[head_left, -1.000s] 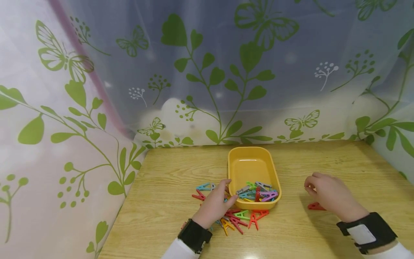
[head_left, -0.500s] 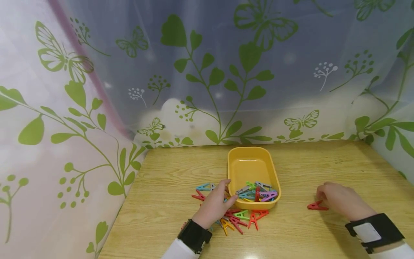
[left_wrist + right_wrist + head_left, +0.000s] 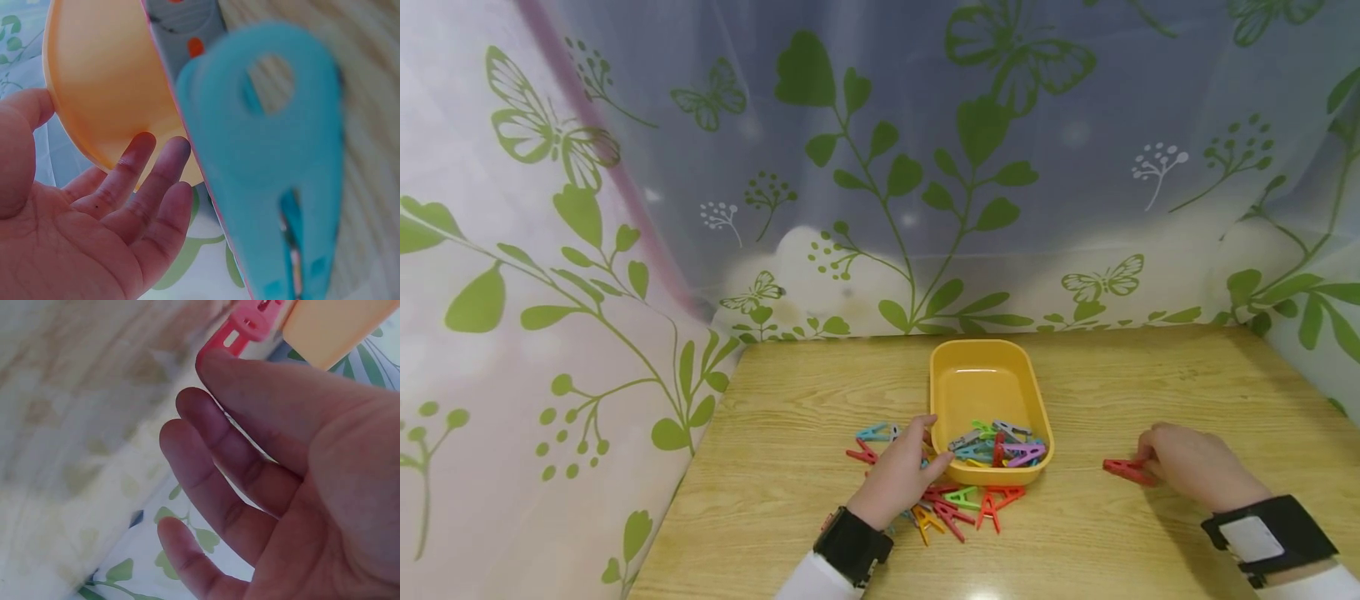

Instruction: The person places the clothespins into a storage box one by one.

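At the right, my right hand (image 3: 1202, 467) pinches one end of a red clothespin (image 3: 1123, 471) just over the table. In the right wrist view the thumb lies against the end of the red clothespin (image 3: 250, 322), while the other fingers are loosely bent. My left hand (image 3: 898, 475) rests at the near left corner of a yellow tray (image 3: 1041, 400), its thumb and fingers spread and touching the rim. Assorted clothespins (image 3: 1000, 446) lie in the tray's near end. More loose clothespins (image 3: 951, 512) are under and beside the left hand; a blue clothespin (image 3: 262, 144) looms close in the left wrist view.
The wooden table (image 3: 790, 392) runs back to a patterned curtain (image 3: 865, 167), which also hangs along the left and right sides. A blue clothespin (image 3: 872, 432) and a red one (image 3: 861, 452) lie left of the tray.
My right hand came down to the red clothespin on the table and now pinches it; the clothespin has turned and shifted slightly left. My left hand and the tray have stayed put.
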`<action>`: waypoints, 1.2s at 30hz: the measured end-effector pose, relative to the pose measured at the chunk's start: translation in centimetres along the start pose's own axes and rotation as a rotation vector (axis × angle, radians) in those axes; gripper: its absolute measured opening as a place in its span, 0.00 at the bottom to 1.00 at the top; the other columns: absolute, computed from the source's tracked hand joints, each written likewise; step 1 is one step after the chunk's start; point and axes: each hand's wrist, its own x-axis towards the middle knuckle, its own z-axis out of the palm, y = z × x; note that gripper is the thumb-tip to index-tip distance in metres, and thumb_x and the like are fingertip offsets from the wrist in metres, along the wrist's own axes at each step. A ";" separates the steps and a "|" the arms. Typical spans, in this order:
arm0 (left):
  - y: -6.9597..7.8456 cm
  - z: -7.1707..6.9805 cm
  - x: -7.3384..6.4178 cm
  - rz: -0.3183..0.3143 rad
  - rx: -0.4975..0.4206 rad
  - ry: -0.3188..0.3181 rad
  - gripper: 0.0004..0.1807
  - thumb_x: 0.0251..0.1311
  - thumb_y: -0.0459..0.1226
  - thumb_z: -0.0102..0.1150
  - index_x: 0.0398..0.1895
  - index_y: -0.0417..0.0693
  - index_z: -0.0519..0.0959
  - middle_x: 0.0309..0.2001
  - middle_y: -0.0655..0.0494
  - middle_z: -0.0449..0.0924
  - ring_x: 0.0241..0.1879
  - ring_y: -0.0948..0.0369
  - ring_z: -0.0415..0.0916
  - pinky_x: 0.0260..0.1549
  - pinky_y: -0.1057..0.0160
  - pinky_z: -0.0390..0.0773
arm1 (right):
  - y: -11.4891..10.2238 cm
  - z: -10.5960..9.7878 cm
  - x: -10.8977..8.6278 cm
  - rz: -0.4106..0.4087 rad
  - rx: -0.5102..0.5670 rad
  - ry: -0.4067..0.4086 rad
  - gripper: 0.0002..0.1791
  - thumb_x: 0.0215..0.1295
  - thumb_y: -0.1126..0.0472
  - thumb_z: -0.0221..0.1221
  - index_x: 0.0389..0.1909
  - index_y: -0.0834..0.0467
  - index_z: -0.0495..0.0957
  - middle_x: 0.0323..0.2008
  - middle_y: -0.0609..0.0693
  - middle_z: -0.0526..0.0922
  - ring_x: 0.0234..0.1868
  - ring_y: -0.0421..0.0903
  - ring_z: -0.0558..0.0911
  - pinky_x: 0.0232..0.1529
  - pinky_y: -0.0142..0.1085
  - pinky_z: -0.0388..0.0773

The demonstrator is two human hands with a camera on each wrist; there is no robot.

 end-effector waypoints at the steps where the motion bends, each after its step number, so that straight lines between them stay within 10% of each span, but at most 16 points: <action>1: 0.0 0.0 0.0 0.000 0.001 0.000 0.35 0.75 0.51 0.57 0.78 0.48 0.61 0.57 0.49 0.78 0.47 0.59 0.78 0.35 0.65 0.74 | -0.1 -0.1 0.1 -0.003 -0.003 0.014 0.07 0.57 0.68 0.71 0.27 0.54 0.83 0.26 0.45 0.82 0.26 0.40 0.77 0.25 0.43 0.77; 23: 0.5 -0.3 0.0 -0.021 -0.019 -0.008 0.34 0.75 0.48 0.58 0.77 0.47 0.61 0.55 0.48 0.79 0.37 0.65 0.75 0.27 0.65 0.72 | -7.3 -4.1 3.6 -0.149 -0.096 0.342 0.07 0.55 0.65 0.76 0.29 0.59 0.85 0.27 0.49 0.82 0.26 0.45 0.81 0.30 0.43 0.83; 36: 0.6 -0.4 -0.1 -0.022 -0.027 -0.015 0.34 0.75 0.48 0.58 0.78 0.46 0.61 0.53 0.48 0.79 0.31 0.67 0.73 0.24 0.65 0.69 | -11.9 -2.6 5.1 -0.172 -0.031 0.309 0.09 0.55 0.62 0.76 0.25 0.54 0.83 0.26 0.44 0.78 0.26 0.40 0.76 0.30 0.44 0.79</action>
